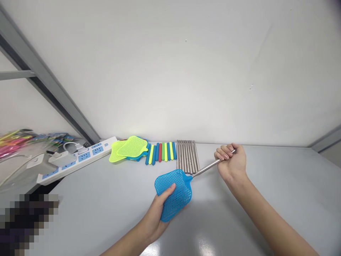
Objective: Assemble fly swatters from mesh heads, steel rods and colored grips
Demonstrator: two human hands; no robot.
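Observation:
My left hand (160, 209) grips a blue perforated fly swatter head (174, 190), thumb on top and the other fingers mostly hidden beneath it. A metal rod (206, 168) runs up and right from the head's socket. Around the far end of that rod, my right hand (231, 160) is closed. Behind the swatter lies a row of metal rods (187, 156). Left of them is a row of coloured handle sleeves (161, 152) in blue, yellow, red and green. Farther left, yellow and blue swatter heads (131, 147) are piled up.
A white power strip (77, 161) with plugs and cables lies at the left. Beyond it are plastic-wrapped colourful items (18, 142). The grey table (106, 199) meets a white wall (186, 71) at the back. Grey metal frame posts (53, 78) stand at the sides.

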